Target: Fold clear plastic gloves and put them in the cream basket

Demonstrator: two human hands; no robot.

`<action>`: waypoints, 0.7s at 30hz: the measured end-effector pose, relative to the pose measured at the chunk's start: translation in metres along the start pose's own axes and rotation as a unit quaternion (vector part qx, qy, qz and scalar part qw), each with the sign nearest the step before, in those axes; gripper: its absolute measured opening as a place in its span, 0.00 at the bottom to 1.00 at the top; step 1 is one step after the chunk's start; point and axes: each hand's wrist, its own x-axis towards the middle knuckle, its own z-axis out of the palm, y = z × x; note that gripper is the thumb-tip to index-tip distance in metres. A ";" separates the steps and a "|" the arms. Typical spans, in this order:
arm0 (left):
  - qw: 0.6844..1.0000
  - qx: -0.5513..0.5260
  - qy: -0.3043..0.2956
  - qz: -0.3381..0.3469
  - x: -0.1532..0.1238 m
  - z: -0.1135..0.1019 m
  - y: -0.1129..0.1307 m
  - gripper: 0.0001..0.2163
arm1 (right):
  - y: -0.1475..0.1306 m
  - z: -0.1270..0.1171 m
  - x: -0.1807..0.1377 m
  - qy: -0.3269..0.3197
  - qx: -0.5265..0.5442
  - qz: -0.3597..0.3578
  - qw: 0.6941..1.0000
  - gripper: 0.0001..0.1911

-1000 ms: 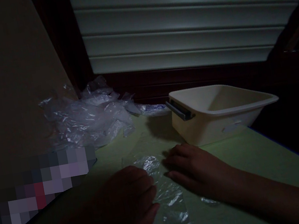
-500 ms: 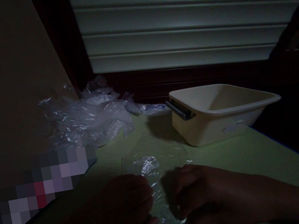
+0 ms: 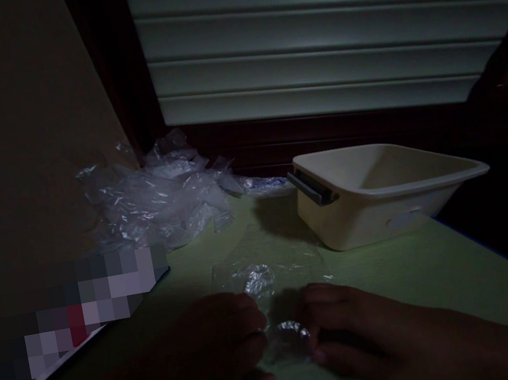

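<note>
Holding a small clear crinkly plastic bag point(image 3: 276, 317) between them, both hands sit low on the pale green surface point(image 3: 397, 276). The left hand point(image 3: 217, 347) is curled, with its fingers bent onto the left side of the bag. The right hand point(image 3: 352, 330) is curled too, and its fingertips point(image 3: 314, 330) pinch a shiny scrunched bit of the bag. The rest of the bag lies flat on the surface just past the hands.

Past the bag there is open green room before the cream plastic tub with a dark grey handle point(image 3: 382, 190), which stands near the far right edge. To the right of the hands the surface is bare up to its thin blue edge point(image 3: 506, 253). A heap of clear crumpled plastic bags point(image 3: 157, 197) sits at the far left corner, well apart from the hands. A flat blurred-out thing point(image 3: 83, 312) lies on the left side, near the left hand.

Behind the surface is a pale shutter with long flat slats point(image 3: 307, 43) in a dark wooden frame point(image 3: 116, 77). A plain wall point(image 3: 12, 128) stands on the left. The room is very dark.
</note>
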 end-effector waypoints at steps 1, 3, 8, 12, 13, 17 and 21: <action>1.000 -0.010 0.021 0.001 0.000 0.000 -0.001 0.08 | 0.000 0.000 -0.001 0.009 0.006 0.011 1.000 0.04; 0.998 -0.020 0.053 0.002 0.001 0.002 -0.001 0.09 | -0.001 0.000 -0.002 0.019 0.014 0.033 0.999 0.05; 1.000 0.001 0.024 0.007 0.003 0.006 0.000 0.08 | -0.001 0.003 -0.001 0.025 0.018 0.038 0.999 0.05; 0.999 0.031 -0.021 0.030 0.006 0.008 -0.001 0.07 | -0.003 0.001 -0.001 0.020 0.004 0.009 1.000 0.07; 0.999 0.035 -0.025 0.033 0.007 0.008 -0.002 0.06 | -0.003 0.000 -0.002 0.016 0.000 -0.001 1.000 0.10; 0.998 0.036 -0.038 0.036 0.007 0.008 -0.002 0.06 | -0.001 0.000 -0.003 0.007 -0.016 -0.012 1.000 0.21; 0.999 0.033 -0.021 0.026 0.005 0.011 -0.002 0.06 | 0.003 0.002 0.000 0.006 -0.047 -0.009 0.999 0.17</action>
